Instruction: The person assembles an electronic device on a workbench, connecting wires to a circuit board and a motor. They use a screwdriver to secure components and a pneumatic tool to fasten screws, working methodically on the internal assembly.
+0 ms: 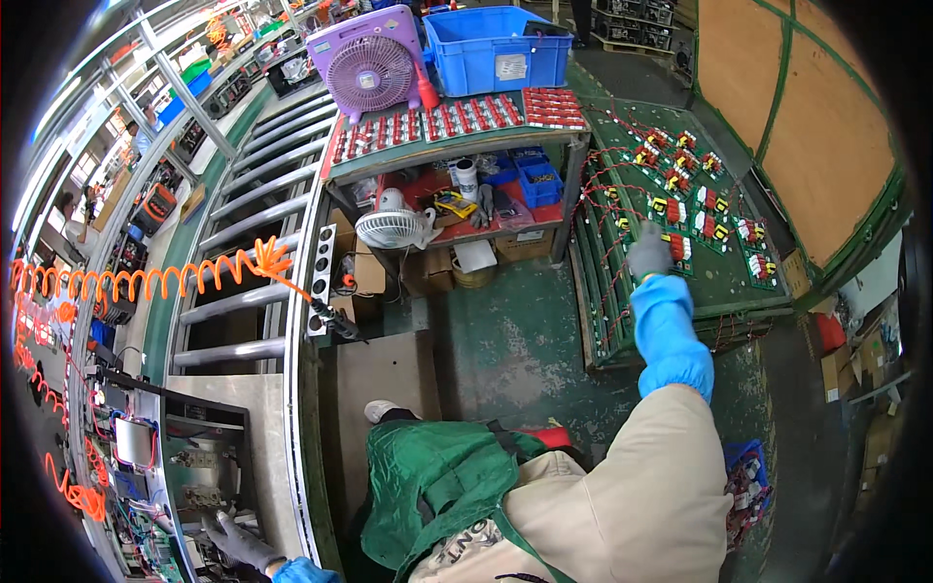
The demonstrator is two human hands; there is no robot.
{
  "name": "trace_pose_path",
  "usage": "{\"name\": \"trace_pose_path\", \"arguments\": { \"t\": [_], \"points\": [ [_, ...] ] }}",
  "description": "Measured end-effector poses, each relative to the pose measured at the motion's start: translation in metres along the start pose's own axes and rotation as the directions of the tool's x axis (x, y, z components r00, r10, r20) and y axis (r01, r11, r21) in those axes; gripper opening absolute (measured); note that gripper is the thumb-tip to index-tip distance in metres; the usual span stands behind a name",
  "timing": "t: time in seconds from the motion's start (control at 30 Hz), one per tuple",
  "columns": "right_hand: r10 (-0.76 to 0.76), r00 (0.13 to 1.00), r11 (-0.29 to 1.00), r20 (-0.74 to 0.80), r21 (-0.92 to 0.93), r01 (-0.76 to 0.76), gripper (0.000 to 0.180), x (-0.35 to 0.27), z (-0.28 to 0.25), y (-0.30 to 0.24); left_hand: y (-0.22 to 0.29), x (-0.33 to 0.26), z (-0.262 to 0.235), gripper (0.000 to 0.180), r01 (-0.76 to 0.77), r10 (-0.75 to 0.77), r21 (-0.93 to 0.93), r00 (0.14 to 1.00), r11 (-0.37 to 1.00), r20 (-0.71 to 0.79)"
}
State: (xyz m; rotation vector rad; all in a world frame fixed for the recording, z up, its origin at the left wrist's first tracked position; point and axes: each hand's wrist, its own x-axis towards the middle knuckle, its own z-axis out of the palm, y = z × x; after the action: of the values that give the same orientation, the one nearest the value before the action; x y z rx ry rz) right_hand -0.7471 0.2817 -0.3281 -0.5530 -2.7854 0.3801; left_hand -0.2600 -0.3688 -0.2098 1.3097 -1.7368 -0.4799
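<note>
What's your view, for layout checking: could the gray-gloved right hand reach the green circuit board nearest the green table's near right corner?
Likely yes: nothing tall stands between the right hand and that circuit board.

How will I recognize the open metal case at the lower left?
Follow the roller conveyor down the picture's left side, past its nearest roller. The open metal case there is the one with the gray-gloved left hand at it.
</note>
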Motion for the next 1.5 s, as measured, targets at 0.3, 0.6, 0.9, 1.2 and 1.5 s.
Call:
{"name": "trace_pose_path", "arguments": {
  "t": [0.3, 0.6, 0.9, 1.2, 1.5],
  "points": [
    [-0.043, 0.987, 0.978, 0.156, -0.194, 0.073, 0.024, 0.063, 0.005, 0.047, 0.032, -0.005, 0.021, 0.045, 0.015, 0.078, -0.309, 0.955, 0.951, 0.287],
    [0.044, 0.94, 0.972, 0.339, -0.231, 0.038, 0.069, 0.029, -0.038, 0.058, 0.002, -0.013, 0.02, 0.039, 0.18, -0.026, -0.389, 0.929, 0.903, 0.368],
    [0.111, 0.902, 0.936, 0.418, -0.348, 0.046, 0.055, 0.036, -0.062, 0.075, 0.023, -0.029, 0.027, 0.032, 0.025, 0.106, -0.26, 0.873, 0.965, 0.476],
    [0.175, 0.854, 0.858, 0.49, -0.502, 0.112, 0.106, -0.054, -0.094, 0.023, 0.03, -0.04, 0.039, 0.03, 0.142, 0.066, -0.367, 0.864, 0.919, 0.499],
    [-0.119, 0.879, 0.883, 0.462, -0.355, 0.306, 0.078, -0.034, -0.087, 0.044, 0.024, -0.048, 0.036, 0.028, 0.215, 0.031, -0.417, 0.86, 0.883, 0.509]
  ]
}}
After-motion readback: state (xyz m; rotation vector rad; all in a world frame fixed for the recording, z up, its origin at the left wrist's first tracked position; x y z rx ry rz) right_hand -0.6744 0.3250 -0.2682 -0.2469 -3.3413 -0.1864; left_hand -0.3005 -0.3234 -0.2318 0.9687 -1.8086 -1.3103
